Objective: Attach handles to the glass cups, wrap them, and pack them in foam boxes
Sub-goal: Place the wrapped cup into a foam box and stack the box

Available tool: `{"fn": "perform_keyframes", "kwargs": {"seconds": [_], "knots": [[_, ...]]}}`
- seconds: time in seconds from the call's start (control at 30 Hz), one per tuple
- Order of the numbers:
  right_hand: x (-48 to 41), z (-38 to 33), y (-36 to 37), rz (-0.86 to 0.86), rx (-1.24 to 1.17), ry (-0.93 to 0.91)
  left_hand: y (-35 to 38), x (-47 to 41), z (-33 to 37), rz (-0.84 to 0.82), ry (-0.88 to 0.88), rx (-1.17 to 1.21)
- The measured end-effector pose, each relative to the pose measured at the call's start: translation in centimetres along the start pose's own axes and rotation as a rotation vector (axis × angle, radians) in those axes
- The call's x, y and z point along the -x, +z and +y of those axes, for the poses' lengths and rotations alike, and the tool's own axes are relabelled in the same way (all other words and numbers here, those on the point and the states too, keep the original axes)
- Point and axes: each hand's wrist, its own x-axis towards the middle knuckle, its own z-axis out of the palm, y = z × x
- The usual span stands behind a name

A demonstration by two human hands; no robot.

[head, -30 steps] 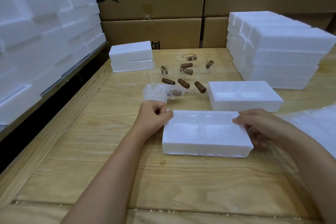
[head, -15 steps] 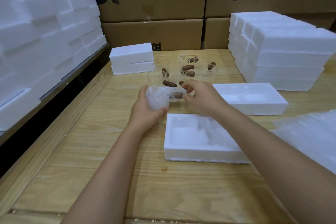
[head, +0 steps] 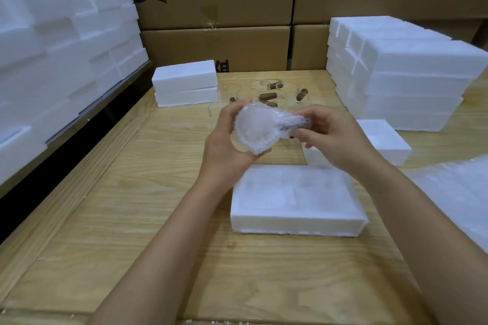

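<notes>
**Desk:** What sits at the centre?

**Photographer:** A glass cup [head: 257, 132] swathed in bubble wrap. It is held in mid-air above the wooden surface [head: 158, 219], just past the far edge of an open foam box [head: 295, 225] and clear of it.

**Desk:** Who has it?

**Photographer:** A person, using both hands. The left hand [head: 227, 145] grips the round body, fingers curled over the top and thumb beneath. The right hand [head: 332, 137] pinches the wrapped brown handle [head: 303, 124], which points right.

**Desk:** And the box?

**Photographer:** It lies flat on the near side of the surface, its shallow hollows facing up.

**Desk:** Around it?

**Photographer:** A second foam piece [head: 383, 140] lies just beyond it on the right, partly behind the right hand. Farther off stands a cluster of clear glass cups [head: 266, 95] with brown handles. They sit between a two-high foam stack [head: 184, 84] on the left and a taller foam stack [head: 409, 74] on the right. Sheets of bubble wrap [head: 462, 192] lie at the right edge. A wall of foam blocks [head: 52, 47] rises on the left, and printed cardboard cartons [head: 219, 45] close off the far side.
</notes>
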Motion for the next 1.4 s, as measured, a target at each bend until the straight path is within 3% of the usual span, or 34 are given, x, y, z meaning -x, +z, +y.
{"fn": "perform_keyframes", "kwargs": {"seconds": [0.17,0.67,0.93,1.2,1.4], "knots": [[2.2,1.1,-1.2,0.057,-0.076,0.019,0.8,0.2,0.7,-0.102,0.070,-0.023],[2.7,1.6,-1.2,0.171,-0.127,0.172,0.9,0.4,1.7,-0.252,-0.020,0.122],[2.6,1.2,-0.8,0.205,-0.225,0.319,0.5,-0.1,1.9,-0.270,-0.114,0.231],[2.7,0.9,-0.8,0.239,-0.166,0.362,0.5,-0.3,1.9,-0.340,-0.309,0.473],[2.6,1.1,-0.6,0.256,-0.115,0.373,0.3,-0.4,2.2,-0.316,-0.340,0.494]]}}
